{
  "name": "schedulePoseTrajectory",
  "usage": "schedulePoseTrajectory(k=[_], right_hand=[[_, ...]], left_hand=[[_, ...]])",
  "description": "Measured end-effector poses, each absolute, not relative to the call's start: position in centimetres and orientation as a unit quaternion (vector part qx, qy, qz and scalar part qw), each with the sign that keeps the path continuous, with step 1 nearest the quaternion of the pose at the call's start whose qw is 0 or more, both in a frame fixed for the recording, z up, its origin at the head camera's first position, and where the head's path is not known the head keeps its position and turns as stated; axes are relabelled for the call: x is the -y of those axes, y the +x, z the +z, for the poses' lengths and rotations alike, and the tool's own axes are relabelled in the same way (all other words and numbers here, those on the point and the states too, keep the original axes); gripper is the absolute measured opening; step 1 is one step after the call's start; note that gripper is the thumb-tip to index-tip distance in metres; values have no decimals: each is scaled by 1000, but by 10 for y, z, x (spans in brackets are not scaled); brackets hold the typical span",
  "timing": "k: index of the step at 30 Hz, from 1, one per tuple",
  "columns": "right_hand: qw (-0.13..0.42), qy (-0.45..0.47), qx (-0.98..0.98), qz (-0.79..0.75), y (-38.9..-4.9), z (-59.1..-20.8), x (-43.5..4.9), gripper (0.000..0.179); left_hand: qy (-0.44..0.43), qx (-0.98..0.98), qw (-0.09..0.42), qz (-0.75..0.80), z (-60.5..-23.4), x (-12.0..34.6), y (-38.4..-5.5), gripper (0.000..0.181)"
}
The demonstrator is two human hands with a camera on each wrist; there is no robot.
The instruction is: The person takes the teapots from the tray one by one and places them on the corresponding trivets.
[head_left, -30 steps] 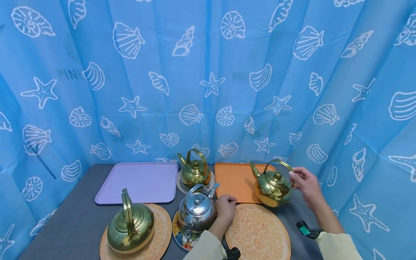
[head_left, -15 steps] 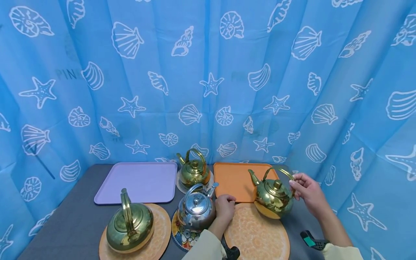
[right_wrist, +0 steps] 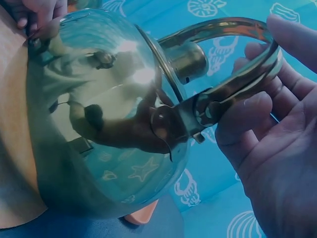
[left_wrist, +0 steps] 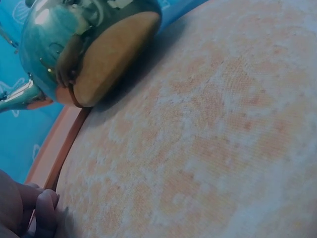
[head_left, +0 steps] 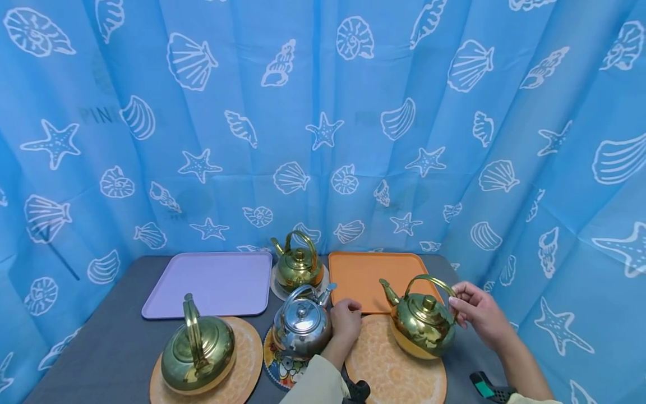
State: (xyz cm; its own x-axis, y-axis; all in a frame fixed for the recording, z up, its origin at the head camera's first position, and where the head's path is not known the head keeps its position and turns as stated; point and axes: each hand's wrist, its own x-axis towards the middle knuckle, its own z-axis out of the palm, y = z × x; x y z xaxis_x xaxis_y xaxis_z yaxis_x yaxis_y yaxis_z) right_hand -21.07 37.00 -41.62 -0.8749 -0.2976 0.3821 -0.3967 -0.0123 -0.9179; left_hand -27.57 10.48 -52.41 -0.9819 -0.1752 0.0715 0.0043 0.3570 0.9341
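Observation:
My right hand [head_left: 479, 314] grips the rear of the arched handle of a shiny brass kettle [head_left: 423, 325]. The kettle is tilted, spout to the left, over the far right part of a round tan placemat [head_left: 388, 370]; its pale reflective underside shows in the left wrist view. At that placemat's far left edge, my left hand [head_left: 346, 321] has curled fingers [left_wrist: 45, 208] that appear to pinch the rim. Directly left of this hand, a silver kettle [head_left: 301, 328] stands on a colourful round mat [head_left: 282, 367].
Another brass kettle [head_left: 199, 350] sits on a second tan placemat [head_left: 247, 342] at front left. A smaller brass kettle [head_left: 299, 269] stands on a pale round mat [head_left: 276, 285] at the back, between a purple tray [head_left: 217, 280] and an orange tray [head_left: 373, 280]. A blue curtain [head_left: 323, 112] hangs behind.
My right hand has brought the brass kettle from the orange tray's right front area nearer to me, over the round placemat. The left hand keeps its place as the view shifts slightly.

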Motion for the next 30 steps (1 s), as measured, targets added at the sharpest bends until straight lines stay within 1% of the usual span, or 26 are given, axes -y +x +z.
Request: schedulePoseTrajectory(k=[5,10,18,26,30], right_hand=[[-4,288,667,687,-208,-420,-370,23],[-37,330,641,692,-206,-421,-368,26],[-77,346,637,684,-201,-423,-366,27],[-135,393,588,694,-204,-428,-364,31],[-149,408,583,687,-206,-430,-360,32]], left_hand=[[46,812,81,-576,-526,-104,-278,13],[44,809,83,-580,-527,-104,-278,14],[46,807,86,-582,-527,-106,-278,14],[44,807,90,-582,-529,-106,-278,15],[43,805,89,-585,-528,-106,-278,14]])
